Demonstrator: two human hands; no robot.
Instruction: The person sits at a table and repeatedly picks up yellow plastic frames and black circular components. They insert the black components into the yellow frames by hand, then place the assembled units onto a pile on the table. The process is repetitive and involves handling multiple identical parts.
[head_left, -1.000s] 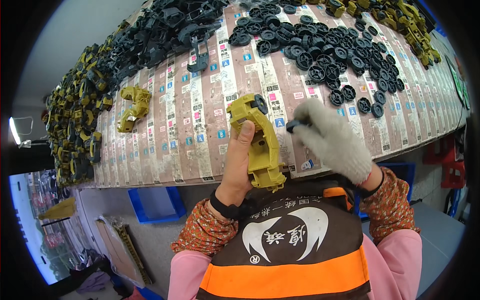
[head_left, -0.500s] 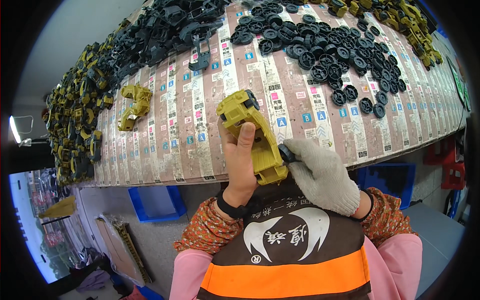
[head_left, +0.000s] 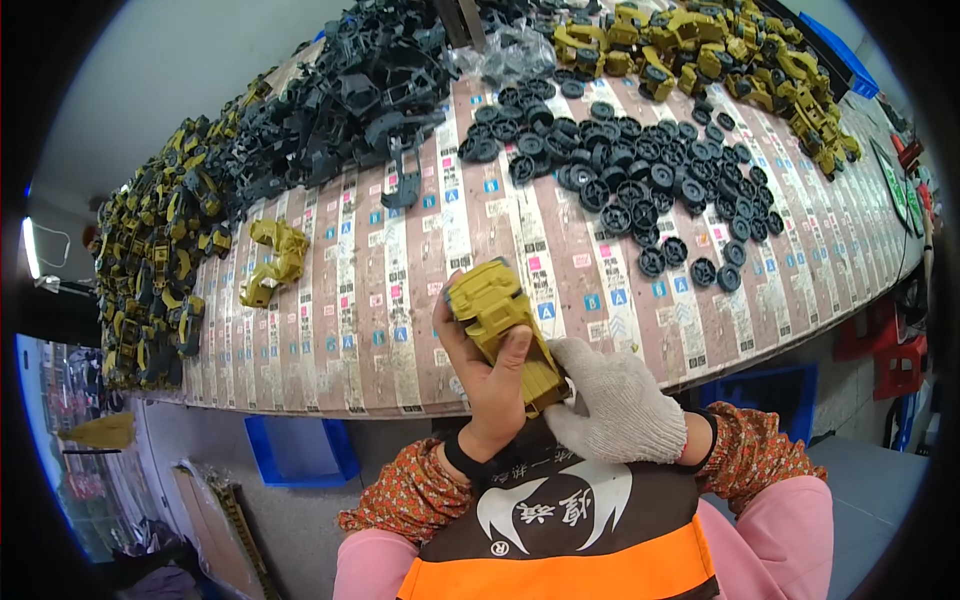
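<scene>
My bare left hand is wrapped round a yellow plastic toy truck body, tilted above the near table edge with its thumb across the side. My right hand, in a pale knitted glove, is closed against the right side of the same body at its near end. Its fingers and palm cover that side, so any wheel there is mostly hidden. Beyond the hands, loose black toy wheels lie in a spread heap. Another yellow toy part lies alone to the left.
Black plastic parts pile up at the far left, with one loose black frame before them. Yellow toy vehicles heap along the left edge; more yellow vehicles lie far right. A blue bin stands below the table.
The view has tilted so more of the far table shows. The toy truck body has turned in my hands. The black wheel seen by my gloved fingers is now mostly covered.
</scene>
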